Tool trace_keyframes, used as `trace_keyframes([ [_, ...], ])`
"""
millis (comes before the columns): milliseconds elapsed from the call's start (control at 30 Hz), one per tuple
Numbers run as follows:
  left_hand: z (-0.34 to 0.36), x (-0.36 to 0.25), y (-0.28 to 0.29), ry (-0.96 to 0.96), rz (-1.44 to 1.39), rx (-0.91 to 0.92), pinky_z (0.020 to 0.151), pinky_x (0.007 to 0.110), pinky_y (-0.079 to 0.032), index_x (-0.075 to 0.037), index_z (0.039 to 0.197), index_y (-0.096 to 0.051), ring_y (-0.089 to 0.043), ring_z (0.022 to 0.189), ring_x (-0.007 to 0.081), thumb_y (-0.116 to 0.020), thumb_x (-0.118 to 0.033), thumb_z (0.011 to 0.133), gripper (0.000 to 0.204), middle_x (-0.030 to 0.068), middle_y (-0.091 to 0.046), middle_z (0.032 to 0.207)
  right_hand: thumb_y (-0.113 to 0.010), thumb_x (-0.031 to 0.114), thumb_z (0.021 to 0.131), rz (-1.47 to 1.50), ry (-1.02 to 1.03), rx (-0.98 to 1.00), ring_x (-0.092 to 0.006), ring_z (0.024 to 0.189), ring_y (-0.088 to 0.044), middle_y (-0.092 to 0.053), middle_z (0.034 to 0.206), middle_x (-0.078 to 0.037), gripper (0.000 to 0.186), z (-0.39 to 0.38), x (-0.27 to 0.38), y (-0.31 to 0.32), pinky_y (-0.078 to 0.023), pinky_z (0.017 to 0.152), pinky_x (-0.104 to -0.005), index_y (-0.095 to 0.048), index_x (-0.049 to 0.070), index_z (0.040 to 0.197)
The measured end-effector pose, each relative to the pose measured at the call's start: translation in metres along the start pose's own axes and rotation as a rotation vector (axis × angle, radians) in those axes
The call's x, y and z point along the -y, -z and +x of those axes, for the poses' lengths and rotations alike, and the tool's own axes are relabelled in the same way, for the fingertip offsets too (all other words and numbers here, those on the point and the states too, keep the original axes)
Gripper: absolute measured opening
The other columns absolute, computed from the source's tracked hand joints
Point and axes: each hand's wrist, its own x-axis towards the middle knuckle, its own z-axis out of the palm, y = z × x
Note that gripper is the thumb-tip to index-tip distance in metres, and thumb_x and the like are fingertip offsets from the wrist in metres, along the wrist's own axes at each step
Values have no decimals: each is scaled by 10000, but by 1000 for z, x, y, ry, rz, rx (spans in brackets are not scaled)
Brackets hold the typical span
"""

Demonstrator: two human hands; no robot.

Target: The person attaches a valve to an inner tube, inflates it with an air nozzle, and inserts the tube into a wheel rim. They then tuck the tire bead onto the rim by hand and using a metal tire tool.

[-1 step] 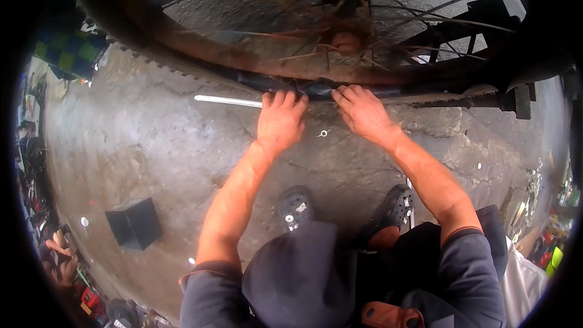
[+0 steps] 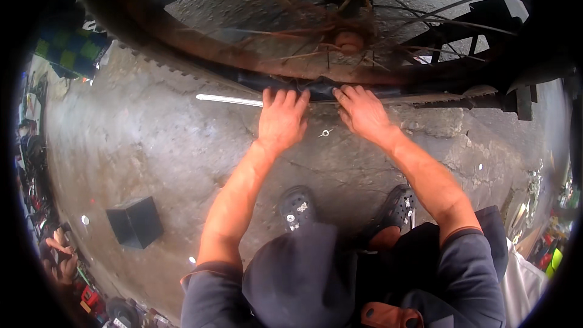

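A spoked wheel with a rusty rim (image 2: 388, 75) and a knobby tyre (image 2: 182, 73) spans the far side. Black rubber that looks like an inner tube (image 2: 322, 89) bulges between the rim and the tyre's near edge. My left hand (image 2: 282, 120) is closed over this edge, its fingertips pressed on the inner tube. A short gap to its right, my right hand (image 2: 362, 111) grips the same rubber, fingers bent over it and thumb below. A silvery metal bar (image 2: 228, 99) sticks out leftward from beside my left fingers; its other end is hidden.
A small ring-shaped piece (image 2: 325, 133) lies on the concrete floor (image 2: 152, 140) below my hands. A dark box (image 2: 135, 223) stands at the left. My clog (image 2: 297, 206) is underneath. Clutter lines both sides, and another person's hands (image 2: 61, 255) show at lower left.
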Motion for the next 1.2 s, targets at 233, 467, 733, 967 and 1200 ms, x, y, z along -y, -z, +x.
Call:
trace_keyframes([
  [233,24,7,-3,42,7,33,1088,526,-356,-55,1398,-553,-519,1169,317,-776,-276,772,701,119,-580,1170,-698,174,814,-106,-243,253,-331,1132,-549,-605,1203,-148,529,25,13,-12,-447,930,-448,-607,-2,1304],
  [467,24,14,-17,-99,97,31,1121,530,-332,-59,1427,-537,-478,1266,329,-760,-314,788,724,149,-552,1299,-694,151,837,101,-187,63,-370,1298,-489,-553,1357,-193,563,19,27,-27,-374,1117,-498,-563,-13,1359],
  [733,37,9,-29,-16,128,47,1225,539,-225,-44,1466,-487,-361,1450,345,-746,-328,793,775,162,-491,1472,-684,168,860,77,-99,-34,-373,1374,-470,-514,1462,-224,553,-3,26,-28,-373,1153,-476,-553,-20,1363],
  [967,0,12,-20,111,-37,-282,1167,548,-312,-25,1225,-628,-485,1314,357,-752,-155,786,473,152,-579,1327,-822,220,874,648,-1062,-958,-223,1117,-545,-582,1231,-119,666,-58,-2,15,-448,992,-368,-460,-20,1379],
  [1200,15,-39,-20,-14,-286,-190,1066,492,-430,-3,1250,-621,-542,1220,384,-737,-146,805,482,179,-597,1306,-845,224,866,723,-912,-1194,-146,857,-566,-554,1081,-76,618,-49,-65,6,-539,746,-294,-428,-8,1260],
])
